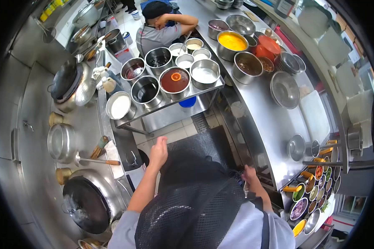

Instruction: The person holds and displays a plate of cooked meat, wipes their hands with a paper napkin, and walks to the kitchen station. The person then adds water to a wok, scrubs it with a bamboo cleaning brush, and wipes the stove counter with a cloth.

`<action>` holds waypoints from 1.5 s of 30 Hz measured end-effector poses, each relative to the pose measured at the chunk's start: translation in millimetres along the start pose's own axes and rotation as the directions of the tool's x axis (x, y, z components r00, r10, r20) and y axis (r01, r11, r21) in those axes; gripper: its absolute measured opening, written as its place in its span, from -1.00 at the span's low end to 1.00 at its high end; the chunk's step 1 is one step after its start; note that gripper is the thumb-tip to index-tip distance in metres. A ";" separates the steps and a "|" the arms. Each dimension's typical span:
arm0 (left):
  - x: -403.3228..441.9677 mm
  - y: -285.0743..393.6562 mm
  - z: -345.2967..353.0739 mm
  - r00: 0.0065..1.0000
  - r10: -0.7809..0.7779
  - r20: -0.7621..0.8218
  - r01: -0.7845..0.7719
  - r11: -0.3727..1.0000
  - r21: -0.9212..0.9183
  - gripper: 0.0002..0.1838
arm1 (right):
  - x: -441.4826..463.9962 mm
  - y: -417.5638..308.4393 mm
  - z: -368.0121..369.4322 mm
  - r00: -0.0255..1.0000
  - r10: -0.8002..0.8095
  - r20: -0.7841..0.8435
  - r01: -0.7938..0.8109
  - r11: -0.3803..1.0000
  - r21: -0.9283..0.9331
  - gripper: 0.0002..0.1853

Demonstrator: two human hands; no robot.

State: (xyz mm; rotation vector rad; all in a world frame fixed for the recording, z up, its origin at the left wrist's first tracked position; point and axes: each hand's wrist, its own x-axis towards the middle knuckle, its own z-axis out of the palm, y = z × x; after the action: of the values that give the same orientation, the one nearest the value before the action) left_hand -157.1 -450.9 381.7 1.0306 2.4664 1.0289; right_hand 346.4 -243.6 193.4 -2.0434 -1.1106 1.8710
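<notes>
My left hand (158,153) is raised in front of my body, its fingers curled together, and nothing shows in it. It hangs in the air over the floor, between the stove counter and the dark mat (199,145). My right hand (249,173) is low beside the steel counter at the right, fingers closed. A small light-coloured item shows below it, too unclear to name. Nearest to my left arm are a ladle (97,161) with a wooden handle, a bamboo brush (99,148) and a dark wok (86,203). A black mesh cap (187,203) hides much of my body.
Ahead, a steel table (166,104) carries several pots of sauces, including a red one (174,81). Behind it a co-worker (160,31) leans on the counter. At right stand a pot of yellow liquid (232,43), steel bowls (284,89) and several ingredient tubs (299,208).
</notes>
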 end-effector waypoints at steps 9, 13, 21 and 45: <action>45.1 51.5 93.6 0.918 0.211 0.335 -0.156 0.971 -0.183 -0.74 | 54.7 20.8 -46.0 0.964 0.107 0.245 -0.001 0.919 -0.394 -0.62; 29.8 91.8 63.4 0.861 -0.006 0.508 0.183 0.937 -0.298 -0.76 | 88.3 -66.6 -11.9 0.907 0.015 0.420 0.244 0.793 -0.557 -0.61; -74.1 -28.9 -24.0 0.888 -0.440 -0.135 0.444 0.896 -0.001 -0.73 | 70.3 -241.8 192.4 0.346 -0.098 0.933 0.917 0.248 -0.314 -0.57; -359.3 -169.1 -210.0 0.053 -0.813 -0.579 0.549 0.509 -0.663 -0.79 | -305.5 -46.7 871.6 -0.075 0.162 0.984 0.895 -0.425 0.138 -0.10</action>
State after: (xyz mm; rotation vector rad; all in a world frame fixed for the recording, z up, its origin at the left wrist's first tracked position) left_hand -91.7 -894.7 404.8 -1.1730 2.6977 1.6134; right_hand -449.6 -705.8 282.8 0.8276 -3.3161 0.7933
